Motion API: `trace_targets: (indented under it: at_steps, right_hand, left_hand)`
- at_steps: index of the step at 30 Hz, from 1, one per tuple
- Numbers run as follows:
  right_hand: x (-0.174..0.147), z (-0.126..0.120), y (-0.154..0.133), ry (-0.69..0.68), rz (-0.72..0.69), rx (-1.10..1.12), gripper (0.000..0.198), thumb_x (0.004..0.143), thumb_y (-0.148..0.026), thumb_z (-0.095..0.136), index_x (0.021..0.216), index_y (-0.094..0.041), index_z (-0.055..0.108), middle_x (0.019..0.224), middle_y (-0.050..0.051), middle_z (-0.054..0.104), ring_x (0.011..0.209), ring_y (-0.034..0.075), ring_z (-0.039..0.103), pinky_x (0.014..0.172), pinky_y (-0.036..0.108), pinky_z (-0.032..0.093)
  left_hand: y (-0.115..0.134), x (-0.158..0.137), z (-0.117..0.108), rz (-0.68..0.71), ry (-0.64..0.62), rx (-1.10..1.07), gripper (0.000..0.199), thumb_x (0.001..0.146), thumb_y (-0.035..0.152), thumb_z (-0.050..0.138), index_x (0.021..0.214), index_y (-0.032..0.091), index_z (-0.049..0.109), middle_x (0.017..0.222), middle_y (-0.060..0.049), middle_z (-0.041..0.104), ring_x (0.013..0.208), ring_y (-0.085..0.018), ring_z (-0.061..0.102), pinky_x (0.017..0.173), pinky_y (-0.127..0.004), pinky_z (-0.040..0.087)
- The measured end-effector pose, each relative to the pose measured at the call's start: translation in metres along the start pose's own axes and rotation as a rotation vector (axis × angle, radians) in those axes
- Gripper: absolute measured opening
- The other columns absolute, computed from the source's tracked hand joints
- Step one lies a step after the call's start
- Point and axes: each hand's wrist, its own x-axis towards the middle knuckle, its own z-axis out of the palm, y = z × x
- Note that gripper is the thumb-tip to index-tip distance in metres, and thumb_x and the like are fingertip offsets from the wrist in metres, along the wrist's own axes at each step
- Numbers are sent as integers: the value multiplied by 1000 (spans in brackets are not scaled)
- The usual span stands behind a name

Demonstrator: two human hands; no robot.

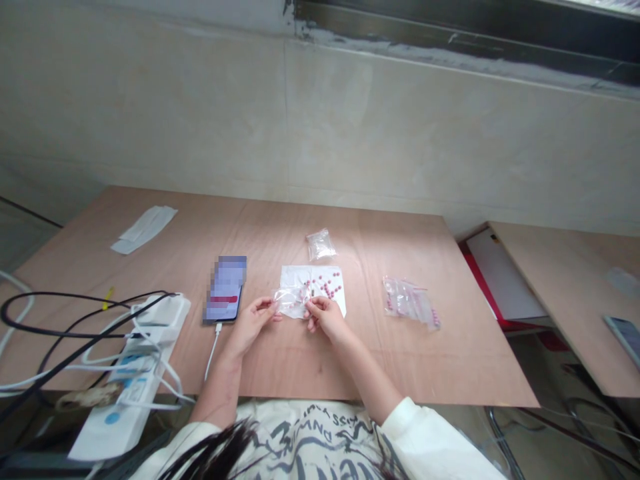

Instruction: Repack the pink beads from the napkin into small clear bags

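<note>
Between my two hands a small clear plastic bag [291,301] is stretched flat above the table. My left hand [259,320] pinches its left edge, thumb and forefinger together. The right edge is at the fingertips of my right hand [324,313], which are also closed in a pinch. Whether a bead is in those right fingertips is too small to tell. Just beyond lies a white sheet of paper [300,273], partly covered by the bag. Several small pink-red beads [329,288] are scattered over its right half.
A clear bag of pale pieces [321,245] lies behind the paper. Bags with pink beads [407,301] lie to the right. Left are a charging phone [225,290], a white power strip [135,380] with tangled cables, and a folded white mask-like cloth [144,229]. Another table [565,267] stands far right.
</note>
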Motion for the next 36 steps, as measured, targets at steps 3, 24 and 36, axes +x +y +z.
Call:
trace_targets:
  at_steps: [3,24,36]
  right_hand:
    - [0,0,-3,-2,12,-1,32,59,-44,62,67,-16,47,55,-2,59,32,8,48,29,19,37]
    - [-6,-5,-10,-56,16,133,32,58,-42,65,65,-14,49,55,-3,56,37,6,48,36,18,39]
    - [-12,-5,-26,212,-146,100,29,56,-40,64,67,-17,50,67,0,54,51,10,51,38,21,41]
  left_hand:
    - [5,1,3,10,16,4,37,59,37,67,84,13,52,72,1,60,60,-12,61,67,-26,48]
    - [30,-1,30,199,-37,112,28,65,34,61,83,14,52,66,3,55,52,-9,56,51,-22,47]
    - [27,-7,5,114,-133,197,29,61,31,63,82,15,51,77,-1,54,69,-13,55,61,-27,49]
